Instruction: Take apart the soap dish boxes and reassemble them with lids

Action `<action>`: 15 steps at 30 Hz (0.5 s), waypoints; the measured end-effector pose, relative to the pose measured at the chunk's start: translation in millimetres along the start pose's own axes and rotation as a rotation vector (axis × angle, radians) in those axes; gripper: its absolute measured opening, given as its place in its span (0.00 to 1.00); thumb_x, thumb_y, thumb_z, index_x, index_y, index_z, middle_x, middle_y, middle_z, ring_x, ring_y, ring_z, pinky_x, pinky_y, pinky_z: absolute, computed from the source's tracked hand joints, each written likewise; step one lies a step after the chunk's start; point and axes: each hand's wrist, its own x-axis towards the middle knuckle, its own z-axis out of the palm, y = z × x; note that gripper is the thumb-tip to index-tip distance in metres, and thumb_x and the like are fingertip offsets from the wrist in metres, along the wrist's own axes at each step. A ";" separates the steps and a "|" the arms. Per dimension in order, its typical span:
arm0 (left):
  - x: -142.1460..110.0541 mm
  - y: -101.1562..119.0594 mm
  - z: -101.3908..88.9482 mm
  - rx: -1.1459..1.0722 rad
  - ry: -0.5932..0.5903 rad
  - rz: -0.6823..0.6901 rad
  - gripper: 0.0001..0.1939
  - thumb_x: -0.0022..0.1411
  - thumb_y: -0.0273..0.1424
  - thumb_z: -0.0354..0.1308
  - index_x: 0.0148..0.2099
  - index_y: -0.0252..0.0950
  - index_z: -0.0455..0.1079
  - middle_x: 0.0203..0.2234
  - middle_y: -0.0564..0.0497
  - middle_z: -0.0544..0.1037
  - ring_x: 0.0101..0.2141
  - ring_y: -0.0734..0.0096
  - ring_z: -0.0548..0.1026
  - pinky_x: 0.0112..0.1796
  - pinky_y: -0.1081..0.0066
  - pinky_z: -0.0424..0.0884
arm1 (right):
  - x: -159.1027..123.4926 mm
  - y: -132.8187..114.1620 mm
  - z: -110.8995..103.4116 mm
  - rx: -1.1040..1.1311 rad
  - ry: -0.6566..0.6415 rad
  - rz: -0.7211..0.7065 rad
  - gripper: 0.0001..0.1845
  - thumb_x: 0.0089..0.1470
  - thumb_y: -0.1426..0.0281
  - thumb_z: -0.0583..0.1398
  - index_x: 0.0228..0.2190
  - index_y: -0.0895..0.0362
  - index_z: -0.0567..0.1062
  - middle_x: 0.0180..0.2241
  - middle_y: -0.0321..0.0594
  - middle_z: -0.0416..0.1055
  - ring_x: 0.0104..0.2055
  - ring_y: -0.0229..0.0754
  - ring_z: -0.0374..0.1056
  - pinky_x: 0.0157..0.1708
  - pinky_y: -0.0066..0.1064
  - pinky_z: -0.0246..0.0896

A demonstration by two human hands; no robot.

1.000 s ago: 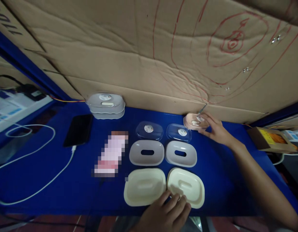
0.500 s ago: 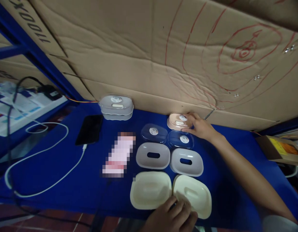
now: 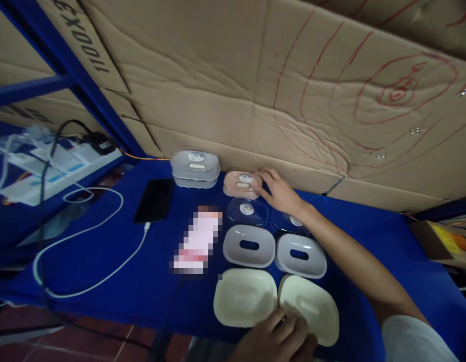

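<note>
My right hand (image 3: pixel 279 190) grips the right end of a pink soap box (image 3: pixel 242 185) with a clear lid, a round sticker and a pale oval insert. The box stands against the cardboard, just right of a stack of grey soap boxes (image 3: pixel 196 171). At the table's near edge, my left hand (image 3: pixel 280 336) has bent, slightly parted fingers by the rim of the right cream soap tray (image 3: pixel 315 311). Beside that lies the left cream tray (image 3: pixel 245 297). Two grey slotted inserts (image 3: pixel 249 259) (image 3: pixel 301 270) form the row behind. Farther back are two clear lids (image 3: pixel 238 211) (image 3: pixel 284 221), one partly under my right forearm.
On the left lie a black phone (image 3: pixel 154 200) with a white cable (image 3: pixel 137 259) and a pixelated pink-screened device (image 3: pixel 199 241). A white power strip (image 3: pixel 67 171) sits beyond the blue frame. A cardboard wall (image 3: pixel 203 90) closes the back; a small carton (image 3: pixel 440 244) stands at right.
My right hand has slid the pink soap box leftward along the cardboard, from behind the right clear lid to beside the grey stack. The view has shifted; my left hand stays by the cream tray.
</note>
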 end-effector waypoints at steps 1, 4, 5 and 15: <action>-0.3 0.2 -0.7 0.000 -0.013 0.005 0.14 0.75 0.34 0.67 0.59 0.40 0.77 0.52 0.49 0.82 0.50 0.64 0.78 0.51 0.65 0.73 | -1.3 -7.5 0.6 0.002 0.010 -0.034 0.27 0.76 0.60 0.55 0.69 0.56 0.66 0.71 0.57 0.63 0.71 0.59 0.67 0.69 0.55 0.67; 0.8 0.1 -8.6 -0.058 0.002 -0.017 0.13 0.76 0.35 0.65 0.59 0.43 0.78 0.54 0.50 0.81 0.51 0.67 0.78 0.54 0.65 0.73 | -18.8 -25.7 -0.1 -0.026 -0.047 -0.205 0.26 0.77 0.59 0.55 0.69 0.52 0.68 0.72 0.55 0.65 0.74 0.59 0.64 0.70 0.59 0.63; 1.1 -0.5 -13.5 -0.079 0.021 -0.051 0.12 0.76 0.35 0.65 0.59 0.44 0.78 0.54 0.51 0.81 0.52 0.68 0.77 0.56 0.64 0.72 | -29.4 -29.8 -1.7 -0.046 -0.081 -0.248 0.26 0.77 0.59 0.55 0.69 0.52 0.69 0.72 0.54 0.66 0.74 0.59 0.64 0.70 0.59 0.62; -28.9 -47.5 -83.3 -0.118 -0.028 -0.547 0.17 0.76 0.34 0.64 0.63 0.40 0.76 0.65 0.41 0.75 0.68 0.55 0.69 0.75 0.50 0.49 | -202.5 -35.5 -42.2 -0.008 -0.158 -0.077 0.31 0.75 0.60 0.58 0.74 0.44 0.62 0.73 0.46 0.68 0.74 0.57 0.65 0.70 0.60 0.62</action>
